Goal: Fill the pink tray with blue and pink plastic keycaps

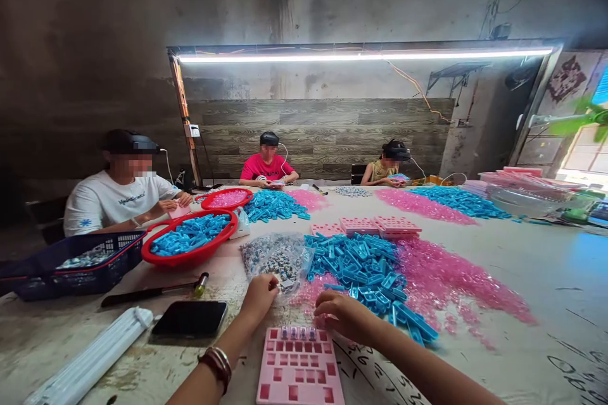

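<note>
My left hand (260, 296) reaches into a clear plastic bag of small grey parts (278, 259), its fingers pinched at the bag's near edge on something too small to name. My right hand (339, 315) is curled, fingers down, at the top right corner of a pink tray with rows of slots (299, 367); a few small parts sit in the tray's top row. Just beyond my right hand lies a heap of blue plastic pieces (365, 272) and a spread of pink pieces (441, 275). What the right fingers hold is hidden.
A black phone (190, 318), a small hammer (152, 292) and a white tube bundle (90, 361) lie to my left. A red bowl of blue pieces (190, 237) and a dark basket (76, 262) stand further left. Stacked pink trays (365, 226) sit mid-table. Three other people work at the far side.
</note>
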Action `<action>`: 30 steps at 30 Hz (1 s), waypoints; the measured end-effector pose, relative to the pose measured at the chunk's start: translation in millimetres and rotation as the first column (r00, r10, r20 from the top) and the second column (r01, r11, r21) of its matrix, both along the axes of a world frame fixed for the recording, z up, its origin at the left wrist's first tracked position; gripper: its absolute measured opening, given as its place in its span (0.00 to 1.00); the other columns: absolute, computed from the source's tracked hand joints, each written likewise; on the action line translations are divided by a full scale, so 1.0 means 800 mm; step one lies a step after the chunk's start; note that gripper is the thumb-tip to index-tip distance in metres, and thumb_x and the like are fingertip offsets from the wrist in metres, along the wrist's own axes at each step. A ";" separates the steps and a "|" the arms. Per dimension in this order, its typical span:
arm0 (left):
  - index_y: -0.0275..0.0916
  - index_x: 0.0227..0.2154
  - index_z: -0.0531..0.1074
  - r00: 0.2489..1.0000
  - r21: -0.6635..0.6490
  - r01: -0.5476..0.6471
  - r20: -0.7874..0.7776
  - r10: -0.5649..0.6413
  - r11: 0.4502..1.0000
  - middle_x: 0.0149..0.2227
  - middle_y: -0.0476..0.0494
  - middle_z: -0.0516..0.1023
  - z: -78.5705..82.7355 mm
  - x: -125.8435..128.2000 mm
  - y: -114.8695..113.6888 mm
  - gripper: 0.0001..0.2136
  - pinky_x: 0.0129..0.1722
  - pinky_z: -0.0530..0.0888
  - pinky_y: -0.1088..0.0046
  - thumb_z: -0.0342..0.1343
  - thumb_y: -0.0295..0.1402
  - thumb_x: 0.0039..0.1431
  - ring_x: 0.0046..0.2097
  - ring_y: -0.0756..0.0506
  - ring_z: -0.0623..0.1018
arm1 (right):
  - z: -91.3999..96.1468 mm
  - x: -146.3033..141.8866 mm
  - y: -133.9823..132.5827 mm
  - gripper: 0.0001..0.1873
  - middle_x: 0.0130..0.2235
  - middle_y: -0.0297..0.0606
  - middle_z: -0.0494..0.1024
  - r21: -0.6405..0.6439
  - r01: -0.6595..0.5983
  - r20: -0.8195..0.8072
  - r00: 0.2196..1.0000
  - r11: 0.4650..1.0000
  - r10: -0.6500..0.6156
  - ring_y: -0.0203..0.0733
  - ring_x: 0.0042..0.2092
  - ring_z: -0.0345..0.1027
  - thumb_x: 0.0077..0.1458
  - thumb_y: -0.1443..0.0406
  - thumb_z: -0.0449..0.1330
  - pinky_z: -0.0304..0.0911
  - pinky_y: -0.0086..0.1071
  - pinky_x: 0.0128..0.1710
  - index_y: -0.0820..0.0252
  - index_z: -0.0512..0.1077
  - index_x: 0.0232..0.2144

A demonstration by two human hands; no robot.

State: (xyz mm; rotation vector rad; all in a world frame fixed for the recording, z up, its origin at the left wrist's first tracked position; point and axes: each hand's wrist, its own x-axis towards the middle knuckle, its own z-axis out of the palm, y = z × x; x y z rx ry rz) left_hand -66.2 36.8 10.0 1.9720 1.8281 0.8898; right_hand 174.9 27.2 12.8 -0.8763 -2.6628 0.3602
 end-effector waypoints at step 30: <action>0.37 0.34 0.77 0.875 -0.025 0.484 -0.009 -0.484 0.875 0.34 0.46 0.77 0.022 0.085 -0.077 0.13 0.40 0.67 0.74 0.53 0.20 0.46 0.38 0.47 0.73 | -0.011 0.014 0.006 0.11 0.37 0.39 0.69 0.021 0.035 -0.044 0.998 0.999 -0.034 0.36 0.35 0.65 0.44 0.78 0.58 0.63 0.28 0.35 0.62 0.73 0.31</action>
